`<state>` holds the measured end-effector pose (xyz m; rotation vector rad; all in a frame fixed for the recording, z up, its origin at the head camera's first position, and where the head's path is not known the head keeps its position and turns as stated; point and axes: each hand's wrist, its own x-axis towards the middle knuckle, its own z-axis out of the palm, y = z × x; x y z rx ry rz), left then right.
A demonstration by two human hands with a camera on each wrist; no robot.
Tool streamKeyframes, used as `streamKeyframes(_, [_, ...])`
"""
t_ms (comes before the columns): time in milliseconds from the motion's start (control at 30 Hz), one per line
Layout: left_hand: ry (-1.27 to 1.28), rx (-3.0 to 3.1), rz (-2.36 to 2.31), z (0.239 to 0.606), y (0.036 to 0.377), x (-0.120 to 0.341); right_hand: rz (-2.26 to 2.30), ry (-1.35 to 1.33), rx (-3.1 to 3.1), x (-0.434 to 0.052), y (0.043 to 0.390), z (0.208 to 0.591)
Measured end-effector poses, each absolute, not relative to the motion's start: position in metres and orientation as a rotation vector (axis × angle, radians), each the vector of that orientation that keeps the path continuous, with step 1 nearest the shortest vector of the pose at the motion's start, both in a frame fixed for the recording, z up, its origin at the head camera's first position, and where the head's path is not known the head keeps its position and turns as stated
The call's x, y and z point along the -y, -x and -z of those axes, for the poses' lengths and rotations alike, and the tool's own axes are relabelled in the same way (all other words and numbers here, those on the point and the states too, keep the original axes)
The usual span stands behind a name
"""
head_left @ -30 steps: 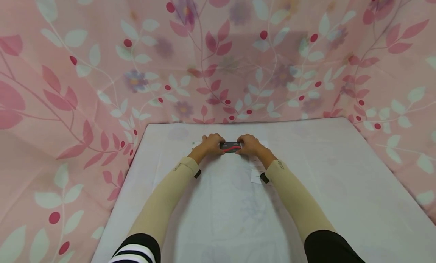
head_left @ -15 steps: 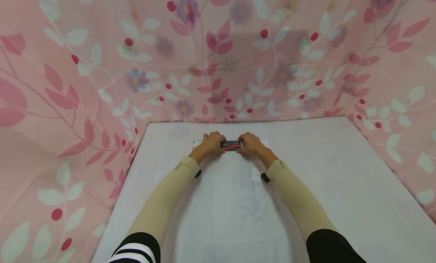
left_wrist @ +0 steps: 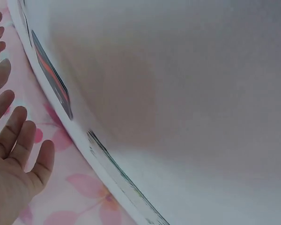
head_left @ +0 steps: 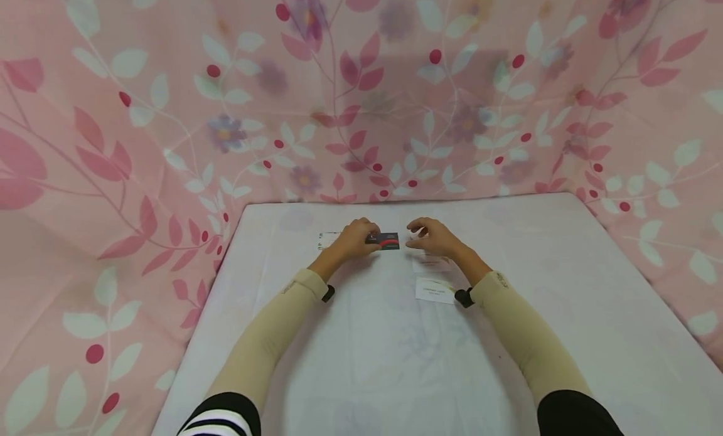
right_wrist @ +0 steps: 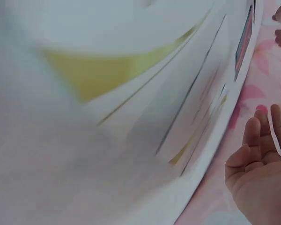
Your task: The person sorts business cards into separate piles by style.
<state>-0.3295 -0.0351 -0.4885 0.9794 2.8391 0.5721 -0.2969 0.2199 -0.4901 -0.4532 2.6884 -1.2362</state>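
Observation:
A dark business card [head_left: 390, 241] with a red stripe lies flat near the far side of the white table. In the head view my left hand [head_left: 357, 238] overlaps its left end. The left wrist view shows the left hand [left_wrist: 14, 168] with fingers loosely spread, apart from the dark card [left_wrist: 54, 77]. Just off the card's right end hovers my right hand [head_left: 436, 237], fingers loosely bent, with nothing in them. Below the right hand lie white business cards: one with printed lettering [head_left: 433, 290], and another white card [head_left: 432, 263] partly covered by the hand.
A white card with dark marks [head_left: 326, 239] lies left of the left hand, partly hidden by it. Pink floral cloth [head_left: 361, 110] hangs behind the table's far edge [head_left: 480, 199] and along both sides.
My right hand has let go of the dark card's right end and moved to the right, uncovering more of the white cards. My left hand has shifted slightly, staying by the card's left end.

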Motion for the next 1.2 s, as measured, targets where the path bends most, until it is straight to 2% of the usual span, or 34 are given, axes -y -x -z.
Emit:
streamKeyframes(233, [-1.08, -2.831, -0.563, 0.488, 0.319, 0.007, 1.282, 0.382, -2.667, -0.262, 0.285, 0.496])
streamKeyframes(467, [-1.049, -2.851, -0.579, 0.486, 0.33, -0.027, 1.226, 0.337, -2.765, -0.295, 0.288, 0.495])
streamKeyframes(733, [-0.964, -2.873, -0.443, 0.491, 0.344, -0.052, 1.113, 0.166, -2.748, -0.293, 0.304, 0.502])
streamKeyframes(1200, [-0.789, -2.827, -0.32, 0.496, 0.338, -0.072, 1.153, 0.111, -2.666, -0.285, 0.307, 0.513])
